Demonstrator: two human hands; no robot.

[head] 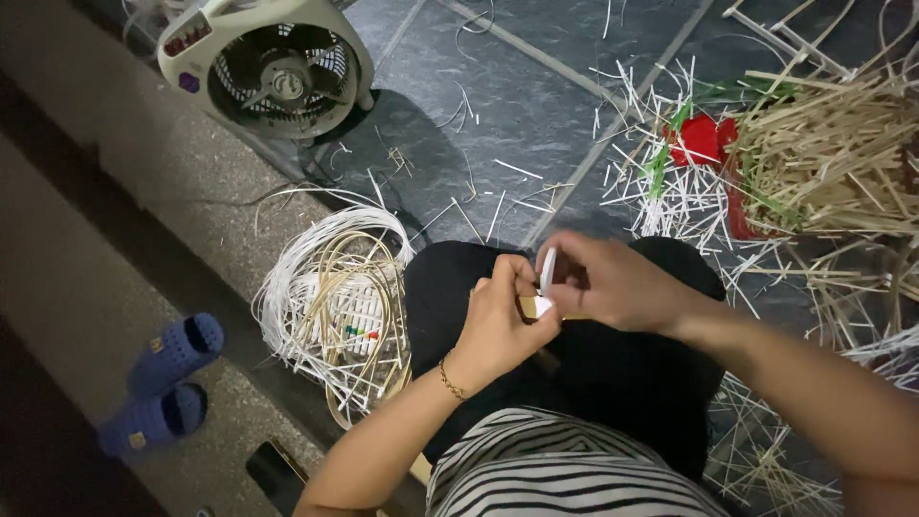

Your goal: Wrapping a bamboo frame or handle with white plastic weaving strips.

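the white strip point(547, 273) is the landmark here. it sits between the two hands, above the person's dark lap point(613, 373). the left hand point(503, 321) is just below and to the left of the strip, closed narrow, its thumb and fingers pinching the lower end of the strip, where the strip looks folded. the right hand point(613, 282) is just to the right of the strip, also closed, its fingertips touching the upper part of the strip. the strip stands almost upright in the picture: its long axis runs from the folded lower end up to the free end, which points away from the body, toward the dark tiled floor point(517, 105). a small tan piece point(528, 307) shows just below the strip, between the hands; i cannot tell what it is.

left of the strip lies a coil of white and tan strips point(335, 297). further left of it are two blue shoes point(163, 388). far above-left of the strip stands a white fan point(273, 62). right of the strip is a heap of tan straw pieces point(833, 158) with a red thing point(699, 139) beside it.
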